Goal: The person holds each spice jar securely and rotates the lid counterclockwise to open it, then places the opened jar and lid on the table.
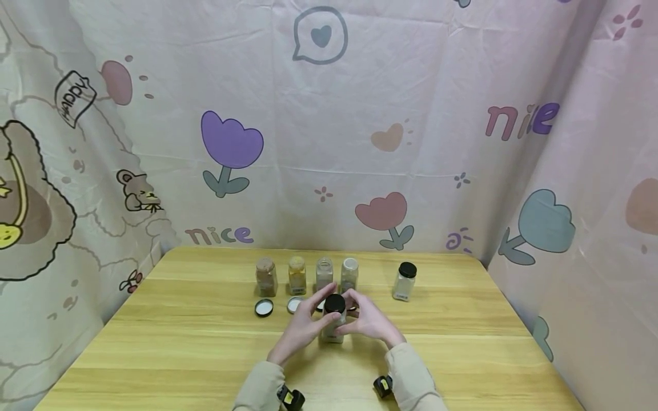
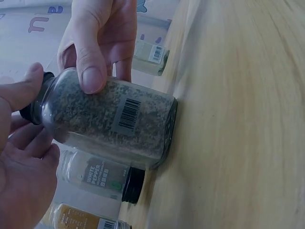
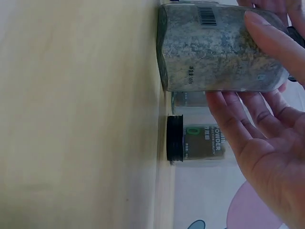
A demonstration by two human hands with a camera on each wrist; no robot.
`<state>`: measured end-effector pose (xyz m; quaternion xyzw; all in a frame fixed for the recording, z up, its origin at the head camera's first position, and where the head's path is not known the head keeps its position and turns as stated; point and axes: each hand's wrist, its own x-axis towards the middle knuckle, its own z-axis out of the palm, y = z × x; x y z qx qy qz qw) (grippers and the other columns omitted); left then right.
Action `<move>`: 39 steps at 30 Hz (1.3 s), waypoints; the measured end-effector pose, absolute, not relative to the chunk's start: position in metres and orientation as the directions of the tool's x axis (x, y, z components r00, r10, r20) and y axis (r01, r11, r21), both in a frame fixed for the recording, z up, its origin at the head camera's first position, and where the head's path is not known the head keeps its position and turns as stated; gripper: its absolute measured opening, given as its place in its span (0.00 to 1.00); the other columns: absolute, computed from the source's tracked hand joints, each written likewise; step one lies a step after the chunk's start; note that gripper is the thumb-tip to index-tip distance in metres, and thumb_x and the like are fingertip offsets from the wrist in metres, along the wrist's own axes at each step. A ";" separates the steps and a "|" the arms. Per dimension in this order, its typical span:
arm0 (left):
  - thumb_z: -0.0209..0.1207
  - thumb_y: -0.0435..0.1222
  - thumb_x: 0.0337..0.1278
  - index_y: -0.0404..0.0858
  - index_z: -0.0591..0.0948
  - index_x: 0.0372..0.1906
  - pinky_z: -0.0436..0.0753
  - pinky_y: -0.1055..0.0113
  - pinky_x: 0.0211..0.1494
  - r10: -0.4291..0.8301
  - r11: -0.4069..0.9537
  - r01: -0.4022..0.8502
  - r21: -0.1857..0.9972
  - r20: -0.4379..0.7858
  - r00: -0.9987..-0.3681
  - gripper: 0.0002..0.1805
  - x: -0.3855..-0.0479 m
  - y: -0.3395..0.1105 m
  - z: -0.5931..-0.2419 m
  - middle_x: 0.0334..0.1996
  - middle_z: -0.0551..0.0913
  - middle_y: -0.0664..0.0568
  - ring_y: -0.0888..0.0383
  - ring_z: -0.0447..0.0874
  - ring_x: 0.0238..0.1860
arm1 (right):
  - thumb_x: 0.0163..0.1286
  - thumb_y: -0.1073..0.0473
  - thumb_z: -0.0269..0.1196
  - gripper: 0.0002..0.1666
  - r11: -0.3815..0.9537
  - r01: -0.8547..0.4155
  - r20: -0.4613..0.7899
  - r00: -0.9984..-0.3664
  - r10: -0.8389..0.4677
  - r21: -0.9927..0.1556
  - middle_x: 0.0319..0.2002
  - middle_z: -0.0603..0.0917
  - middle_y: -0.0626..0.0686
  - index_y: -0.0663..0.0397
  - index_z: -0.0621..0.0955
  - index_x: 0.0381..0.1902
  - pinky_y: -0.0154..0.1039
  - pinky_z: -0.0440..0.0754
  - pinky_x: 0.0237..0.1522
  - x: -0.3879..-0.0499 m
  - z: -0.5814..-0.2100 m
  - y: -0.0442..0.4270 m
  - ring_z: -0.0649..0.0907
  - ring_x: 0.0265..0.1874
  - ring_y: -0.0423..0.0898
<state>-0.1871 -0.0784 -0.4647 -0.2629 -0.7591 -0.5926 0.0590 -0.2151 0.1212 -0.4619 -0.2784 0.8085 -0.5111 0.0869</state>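
1. Pale cloth [image 1: 319,114] is hanging behind a wooden table [image 1: 205,348]; I am reading "nice" on it in two places and a tilted "Happy" at the left.
2. I am seeing the held jar [image 1: 333,336] standing upright near the table's middle; I cannot tell whether its base is touching the wood.
3. My left hand [image 1: 303,328] is gripping its top, thumb and fingers curled round the black lid [image 1: 335,303].
4. My right hand [image 1: 371,319] is holding the glass body, thumb on one side, fingers on the other.
5. Speckled grey contents are showing through, and a barcode [image 2: 128,116] is facing my left wrist view; the fine print is too small to read.
6. Behind, a brown jar [image 1: 265,281], a yellow jar [image 1: 297,281] and two paler jars [image 1: 324,274] are standing uncapped, loose lids [image 1: 264,308] lying before them.
7. One label [image 2: 97,172] is reading "WHITE PEPPER"; on another label [image 3: 213,140] I am making out "MIN POWDER".
8. One capped jar [image 1: 404,284] is standing apart at the right.
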 end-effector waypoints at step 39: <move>0.76 0.36 0.48 0.41 0.84 0.55 0.84 0.70 0.56 0.085 0.259 0.510 0.820 0.507 -0.858 0.25 -0.182 -0.063 -0.465 0.47 0.85 0.49 0.52 0.83 0.52 | 0.50 0.57 0.81 0.30 0.396 -0.412 0.182 -0.845 -0.503 -0.821 0.45 0.85 0.49 0.52 0.78 0.48 0.39 0.85 0.58 -0.212 -0.463 0.119 0.82 0.47 0.43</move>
